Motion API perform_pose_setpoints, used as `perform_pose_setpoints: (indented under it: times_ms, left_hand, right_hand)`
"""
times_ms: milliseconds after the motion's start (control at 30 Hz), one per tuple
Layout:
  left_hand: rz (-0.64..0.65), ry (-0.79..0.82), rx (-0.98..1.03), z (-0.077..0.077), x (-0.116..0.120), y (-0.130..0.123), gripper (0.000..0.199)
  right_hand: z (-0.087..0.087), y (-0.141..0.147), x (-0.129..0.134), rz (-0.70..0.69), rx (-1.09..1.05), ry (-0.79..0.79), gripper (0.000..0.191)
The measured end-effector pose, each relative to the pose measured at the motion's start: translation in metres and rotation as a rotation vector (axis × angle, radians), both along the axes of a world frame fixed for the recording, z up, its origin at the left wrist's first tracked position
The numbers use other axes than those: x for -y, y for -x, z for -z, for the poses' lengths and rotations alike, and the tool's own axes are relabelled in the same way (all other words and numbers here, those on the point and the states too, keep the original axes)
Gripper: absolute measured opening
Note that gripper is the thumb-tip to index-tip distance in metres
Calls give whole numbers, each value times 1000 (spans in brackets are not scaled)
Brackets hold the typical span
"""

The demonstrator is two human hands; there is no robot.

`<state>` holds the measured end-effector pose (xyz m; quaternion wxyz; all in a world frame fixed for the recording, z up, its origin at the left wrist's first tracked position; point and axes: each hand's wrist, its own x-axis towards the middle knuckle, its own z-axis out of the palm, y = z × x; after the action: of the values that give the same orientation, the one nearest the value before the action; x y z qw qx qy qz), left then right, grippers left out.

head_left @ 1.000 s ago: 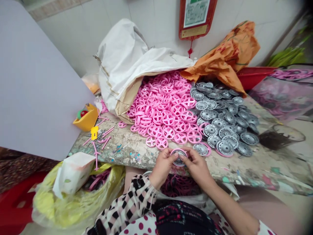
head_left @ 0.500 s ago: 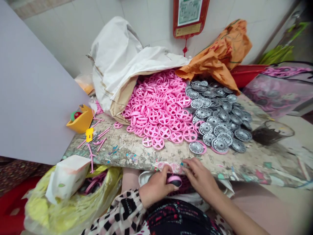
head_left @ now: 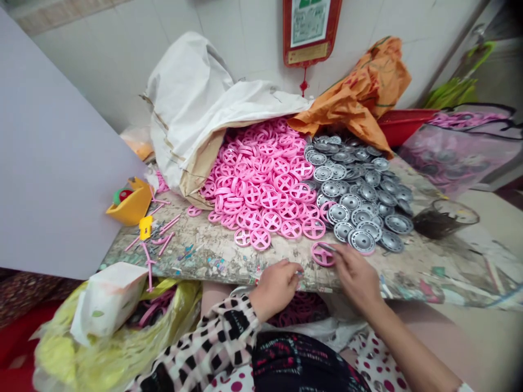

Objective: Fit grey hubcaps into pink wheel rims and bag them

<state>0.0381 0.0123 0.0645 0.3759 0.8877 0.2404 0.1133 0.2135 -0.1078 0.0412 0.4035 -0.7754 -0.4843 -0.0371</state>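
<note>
My right hand (head_left: pixel 357 275) is at the table's front edge, its fingers closed on a grey plastic wheel disc (head_left: pixel 327 247) seen nearly edge-on. Directly under that disc lies a pink spoked wheel ring (head_left: pixel 320 256). My left hand (head_left: pixel 274 287) is to the left of it at the edge, fingers curled together; whether they hold anything is hidden. Behind the hands spreads a heap of pink wheel rings (head_left: pixel 267 196), and against its right side a pile of grey discs (head_left: pixel 363 216). Below the hands, more pink and dark parts (head_left: pixel 300 309) lie in a bag on the lap.
A white sack (head_left: pixel 192 92) and an orange sack (head_left: pixel 359 90) lie behind the heaps. Pink sticks (head_left: pixel 149 267) and a yellow holder (head_left: pixel 133 204) are at left. A yellow bag (head_left: pixel 102 359) hangs below. A dark cup (head_left: pixel 443 220) stands at right.
The pink-and-black wheel has left my left hand, which is now curled near the edge. My right hand moved right and forward, and tilted the grey disc up off the pink ring.
</note>
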Motion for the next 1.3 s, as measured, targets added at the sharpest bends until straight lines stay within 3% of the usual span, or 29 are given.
perform_pose_setpoints:
  times_ms: [133, 233, 367, 433, 533, 600, 667, 767, 833, 933, 1033, 1167, 1300]
  left_hand:
    - [130, -173, 12, 4, 2, -33, 29]
    - [142, -212, -1, 10, 4, -55, 23]
    - [92, -109, 80, 15, 3, -66, 11]
    - [0, 107, 203, 14, 2, -63, 7]
    - [-190, 756, 356, 8, 2, -53, 21]
    - [-283, 1185, 416, 2, 5, -45, 34]
    - [-340, 1390, 463, -4, 7, -36, 43]
    - [-401, 1397, 499, -11, 8, -25, 43]
    - [-419, 1375, 495, -15, 6, -19, 42]
    - [-419, 1351, 488, -20, 4, -14, 44]
    - [-451, 1285, 510, -23, 4, -12, 42]
    - [-510, 1208, 505, -18, 3, -10, 39]
    - [-382, 1025, 296, -5, -3, 2, 34]
  right_hand:
    - [-10, -13, 1, 244, -502, -197, 38]
    - [-9, -13, 0, 258, -808, -251, 44]
    - [-1, -11, 1, 254, -986, -337, 46]
    - [2, -10, 1, 274, -1030, -381, 48]
    - [3, 1, -2, 203, -995, -347, 45]
    - [-1, 15, -6, 105, -856, -257, 39]
    - [-6, 31, -12, 19, -606, -157, 32]
    - [-15, 50, -18, -32, -280, -109, 28]
    - [-20, 54, -21, -33, -240, -117, 33]
    - [-26, 51, -24, -97, -353, -33, 42]
    - [-28, 49, -27, -217, -492, 61, 34]
    - [-19, 54, -30, -212, -622, 16, 31]
    - [-2, 60, -20, -260, -641, 118, 29]
